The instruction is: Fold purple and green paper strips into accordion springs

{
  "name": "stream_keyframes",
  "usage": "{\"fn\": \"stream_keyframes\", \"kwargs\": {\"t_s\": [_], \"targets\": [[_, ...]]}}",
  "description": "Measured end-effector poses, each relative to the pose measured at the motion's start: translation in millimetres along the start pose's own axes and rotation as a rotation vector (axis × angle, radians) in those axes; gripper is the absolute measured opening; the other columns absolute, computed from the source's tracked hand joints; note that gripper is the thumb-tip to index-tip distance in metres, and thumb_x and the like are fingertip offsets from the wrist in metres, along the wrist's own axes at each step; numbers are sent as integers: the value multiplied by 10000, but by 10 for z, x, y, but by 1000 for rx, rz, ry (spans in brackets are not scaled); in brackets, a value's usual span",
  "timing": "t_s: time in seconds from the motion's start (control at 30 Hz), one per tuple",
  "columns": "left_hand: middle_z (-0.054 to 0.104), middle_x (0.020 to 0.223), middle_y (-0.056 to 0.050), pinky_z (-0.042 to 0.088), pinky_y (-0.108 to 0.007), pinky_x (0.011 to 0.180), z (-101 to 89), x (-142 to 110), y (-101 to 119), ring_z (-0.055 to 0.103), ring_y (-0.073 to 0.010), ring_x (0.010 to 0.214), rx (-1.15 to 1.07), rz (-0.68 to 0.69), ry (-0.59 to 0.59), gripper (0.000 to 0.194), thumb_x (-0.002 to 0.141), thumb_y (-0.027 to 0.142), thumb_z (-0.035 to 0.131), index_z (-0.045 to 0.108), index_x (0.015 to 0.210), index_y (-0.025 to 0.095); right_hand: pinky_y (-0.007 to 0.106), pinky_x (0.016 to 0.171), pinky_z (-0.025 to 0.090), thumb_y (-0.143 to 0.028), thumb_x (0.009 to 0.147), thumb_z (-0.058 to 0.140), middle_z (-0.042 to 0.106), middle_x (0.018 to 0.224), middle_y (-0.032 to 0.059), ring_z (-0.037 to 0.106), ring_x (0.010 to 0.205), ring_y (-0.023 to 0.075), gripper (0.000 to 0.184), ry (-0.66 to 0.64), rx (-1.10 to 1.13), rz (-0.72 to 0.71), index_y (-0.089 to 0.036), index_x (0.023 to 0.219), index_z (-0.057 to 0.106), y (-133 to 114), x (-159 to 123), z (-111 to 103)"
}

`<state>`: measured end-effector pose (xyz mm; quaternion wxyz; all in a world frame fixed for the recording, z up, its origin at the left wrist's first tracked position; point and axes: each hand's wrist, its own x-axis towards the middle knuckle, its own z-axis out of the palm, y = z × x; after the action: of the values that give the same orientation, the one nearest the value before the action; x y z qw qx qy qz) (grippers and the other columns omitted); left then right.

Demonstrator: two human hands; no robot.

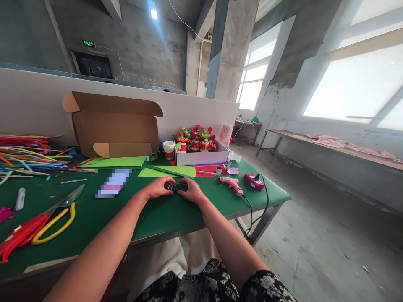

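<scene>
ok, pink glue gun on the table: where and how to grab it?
Probably the handle of the pink glue gun, right hand coming from the near right: nozzle points left, handle slants near-right, cord leaving its end.

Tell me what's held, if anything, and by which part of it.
A small dark pleated strip: its left end in the left hand, its right end in the right hand.

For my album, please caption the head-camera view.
Left hand and right hand hold a dark pleated piece at a green table.
</scene>
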<state>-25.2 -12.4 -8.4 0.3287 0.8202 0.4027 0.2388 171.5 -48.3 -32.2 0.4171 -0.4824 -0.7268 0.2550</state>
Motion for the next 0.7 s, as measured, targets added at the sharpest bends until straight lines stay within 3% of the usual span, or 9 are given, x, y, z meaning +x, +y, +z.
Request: {"fn": "stream_keyframes", "kwargs": {"t_s": [0.33,0.57,0.7], "targets": [[679,678,-25,422,-275,545,-32,-13,27,601,-213,639,87,21,23,261,587,404,684,712,773,224,402,890,479,-115,653,710,692,880,18,627,910,233,242,8,11,4,-258,847,689,-30,-12,-13],[665,660,-17,420,-269,532,-36,-17,15,593,-205,623,86,9,17,301,585,459,703,713,769,222,404,900,483,-86,633,701,695,878,11,629,905,232,284,29,35,25,-265,853,702,-11,-15,-4],[695,755,-27,477,-296,603,-37,-24,15,624,-220,689,23,-3,34,466,547,524,750,703,899,222,404,901,485,-88,625,688,700,895,11,631,912,237,318,7,70,14,-268,886,707,-37,-22,-13]]}}
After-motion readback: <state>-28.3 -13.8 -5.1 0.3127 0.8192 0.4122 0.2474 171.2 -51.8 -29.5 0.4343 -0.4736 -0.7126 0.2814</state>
